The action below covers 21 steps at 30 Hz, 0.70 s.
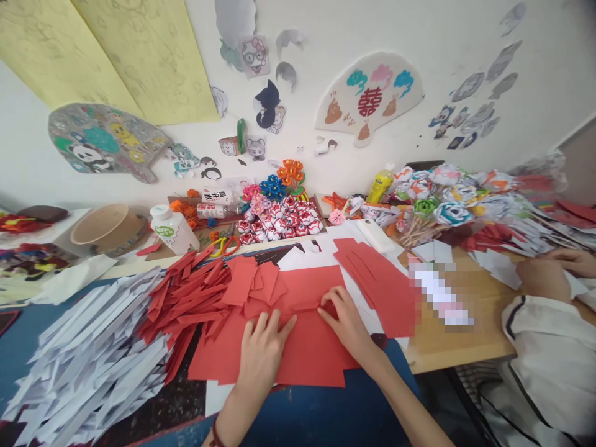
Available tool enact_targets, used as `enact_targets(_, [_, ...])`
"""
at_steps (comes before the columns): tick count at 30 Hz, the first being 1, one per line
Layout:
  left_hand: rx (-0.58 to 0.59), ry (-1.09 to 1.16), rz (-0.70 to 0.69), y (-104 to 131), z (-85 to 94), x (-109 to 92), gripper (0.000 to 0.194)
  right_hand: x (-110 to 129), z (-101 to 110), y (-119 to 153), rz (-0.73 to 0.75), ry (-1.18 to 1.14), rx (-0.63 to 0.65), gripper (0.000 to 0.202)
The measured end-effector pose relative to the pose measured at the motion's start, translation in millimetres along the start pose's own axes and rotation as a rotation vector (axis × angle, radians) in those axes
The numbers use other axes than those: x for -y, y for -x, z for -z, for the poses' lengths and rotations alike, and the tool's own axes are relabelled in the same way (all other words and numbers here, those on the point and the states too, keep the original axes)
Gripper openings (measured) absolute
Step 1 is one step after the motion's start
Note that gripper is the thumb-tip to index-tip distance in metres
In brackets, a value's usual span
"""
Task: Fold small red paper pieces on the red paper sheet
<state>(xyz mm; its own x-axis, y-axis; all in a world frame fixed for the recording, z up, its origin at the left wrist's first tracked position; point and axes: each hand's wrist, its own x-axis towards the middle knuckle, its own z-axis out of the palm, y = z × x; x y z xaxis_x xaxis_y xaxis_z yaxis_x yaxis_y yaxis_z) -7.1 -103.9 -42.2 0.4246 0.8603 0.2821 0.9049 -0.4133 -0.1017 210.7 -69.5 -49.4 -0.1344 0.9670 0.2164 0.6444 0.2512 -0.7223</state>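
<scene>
The work area is the table (18, 357). Large red sheets (316, 369) lie overlapped near its front edge, in front of the person, apparently serving as both stock and work surface. The folded red paper (305, 305) rests on these sheets, between the two hands.

Left hand (263, 341): unclenched, palm down, fingers bent and spread over the sheets, fingertips just beside the near side of the folded paper. This placement probably steadies the layers; no grasp is visible.

Right hand (342, 320): thumb and index finger meet at the right end of the folded paper and appear to pinch it, presumably to control the crease. The remaining fingers are curled.

Small red pieces (239, 282) lie beyond the left hand. Red strips (190, 295) are heaped to their left, and white strips (93, 354) fill the table's left front corner. The heaps lie mainly side by side, which seems to keep the colours sorted.

Paper flowers (284, 220) stand toward the back edge, outside the hands' working space.
</scene>
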Motion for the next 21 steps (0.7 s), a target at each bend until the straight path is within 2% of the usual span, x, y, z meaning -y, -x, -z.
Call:
enact_targets(5, [0.008,0.077,0.063,-2,14.2,-3,0.047,0,-1,0,-0.002,0.037,-0.017,0.012])
enact_targets(9, [-0.044,0.227,0.233,-26,20.8,-9,0.026,3,-3,0,-0.005,0.07,-0.02,0.014])
enact_targets(11, [-0.014,0.257,0.271,-38,18.2,-11,0.022,5,-3,1,-0.009,0.098,-0.022,0.013])
enact_targets(15, [0.072,0.275,0.233,-49,8.5,-14,0.014,7,1,0,-0.019,0.089,0.005,0.017])
enact_targets(21, [0.107,0.295,0.168,-50,3.3,-13,0.006,6,16,-13,0.079,0.068,0.167,0.01])
